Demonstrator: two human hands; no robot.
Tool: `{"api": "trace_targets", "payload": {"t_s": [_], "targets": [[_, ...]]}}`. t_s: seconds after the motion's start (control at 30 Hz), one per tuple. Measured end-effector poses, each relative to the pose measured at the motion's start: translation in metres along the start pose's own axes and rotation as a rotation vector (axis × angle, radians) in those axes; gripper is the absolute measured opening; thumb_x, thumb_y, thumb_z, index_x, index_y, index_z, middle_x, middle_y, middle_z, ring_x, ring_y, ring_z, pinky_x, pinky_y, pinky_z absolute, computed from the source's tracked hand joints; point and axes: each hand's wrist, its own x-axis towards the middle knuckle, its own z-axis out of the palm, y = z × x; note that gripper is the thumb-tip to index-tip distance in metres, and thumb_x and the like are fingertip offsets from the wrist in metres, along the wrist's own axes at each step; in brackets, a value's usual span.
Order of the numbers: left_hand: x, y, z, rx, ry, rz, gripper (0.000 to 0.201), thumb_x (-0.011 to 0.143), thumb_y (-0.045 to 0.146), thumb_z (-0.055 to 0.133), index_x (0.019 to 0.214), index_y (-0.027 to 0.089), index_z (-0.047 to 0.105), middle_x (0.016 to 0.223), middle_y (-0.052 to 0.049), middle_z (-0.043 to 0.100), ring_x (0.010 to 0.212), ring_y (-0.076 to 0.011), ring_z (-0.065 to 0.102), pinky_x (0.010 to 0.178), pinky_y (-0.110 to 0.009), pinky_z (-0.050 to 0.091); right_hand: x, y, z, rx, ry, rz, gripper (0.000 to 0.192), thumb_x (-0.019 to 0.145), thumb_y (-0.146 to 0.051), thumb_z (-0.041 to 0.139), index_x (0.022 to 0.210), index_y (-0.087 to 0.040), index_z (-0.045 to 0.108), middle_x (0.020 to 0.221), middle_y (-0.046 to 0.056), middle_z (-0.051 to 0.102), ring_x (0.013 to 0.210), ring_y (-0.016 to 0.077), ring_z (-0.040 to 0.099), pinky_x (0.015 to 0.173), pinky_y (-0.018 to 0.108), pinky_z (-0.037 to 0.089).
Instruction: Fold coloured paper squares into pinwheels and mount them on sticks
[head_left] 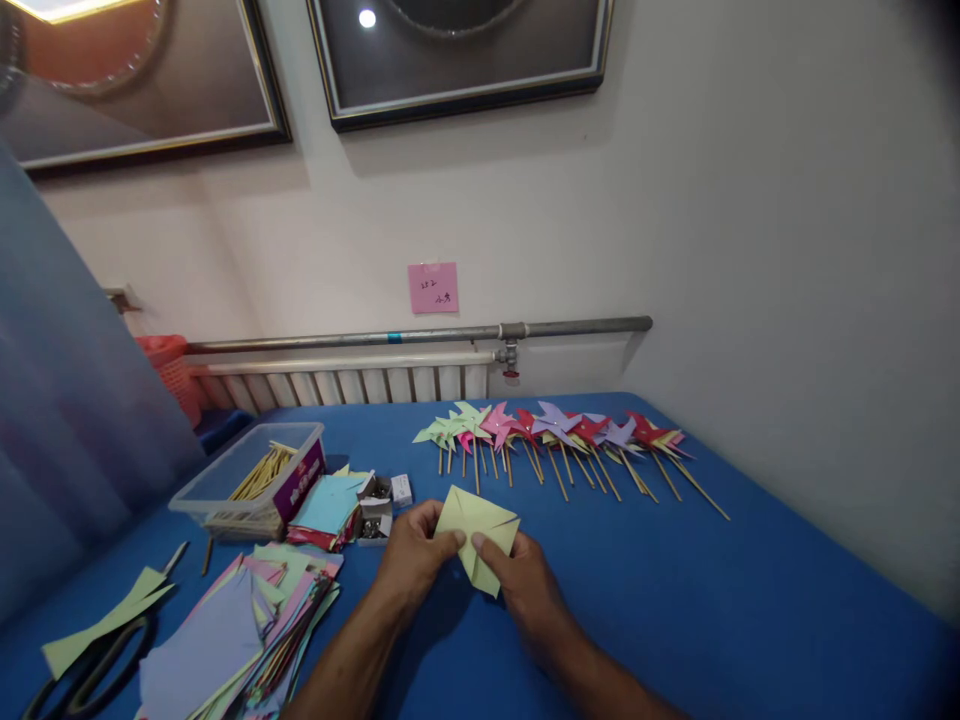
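Note:
A pale yellow paper square (477, 515) with slits cut in from its corners is held up above the blue table. My left hand (414, 550) pinches its left side, thumb on the front face. On the right side, my right hand (521, 580) grips it the same way, and the two thumbs nearly meet near the middle. The fingers behind the paper are hidden. Left of my hands stand small boxes of metal pins (374, 525). Beside them lies a stack of coloured paper squares (328, 505), light blue on top.
Paper pinwheels on sticks (555, 425) lie in a row at the back. A clear plastic box (199, 495) holds wooden sticks. A large pile of cut paper (202, 640) and black-handled scissors (112, 665), partly under yellow paper strips, occupy the front left. A radiator (345, 385) lines the wall.

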Motion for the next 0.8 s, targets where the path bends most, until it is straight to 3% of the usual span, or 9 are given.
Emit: {"api": "trace_targets", "payload": {"t_s": [0.23,0.47,0.8], "targets": [[-0.0016,-0.0045,0.0035,-0.032,-0.035,0.024,0.033,0.057,0.025,0.092,0.085,0.013,0.078,0.079,-0.006,0.08,0.069,-0.0185,0.067,0.069,-0.027,0.051,-0.0017,-0.007,0.0021,0.0,0.03,0.051,0.049,0.073,-0.058,0.09,0.099,-0.017,0.085,0.086,0.008,0.084,0.073,0.0279,0.075,0.068,0.036,0.06],[-0.0016,-0.0051,0.0047,-0.032,0.004,0.029,0.026,0.058,0.022,0.086,0.081,0.014,0.077,0.074,-0.003,0.078,0.065,-0.0165,0.064,0.065,-0.025,0.05,-0.0034,-0.0062,0.0013,0.04,0.009,0.037,0.052,0.076,-0.061,0.087,0.102,-0.017,0.084,0.087,0.008,0.084,0.075,0.0273,0.076,0.069,0.036,0.06],[-0.0025,-0.0065,0.0075,-0.014,0.021,0.038,0.029,0.058,0.023,0.083,0.084,0.013,0.078,0.074,-0.003,0.078,0.065,-0.016,0.064,0.064,-0.025,0.049,-0.0023,-0.0087,0.0037,0.021,0.047,0.064,0.047,0.072,-0.055,0.089,0.098,-0.015,0.084,0.081,0.007,0.083,0.066,0.0236,0.073,0.058,0.029,0.055]]}}
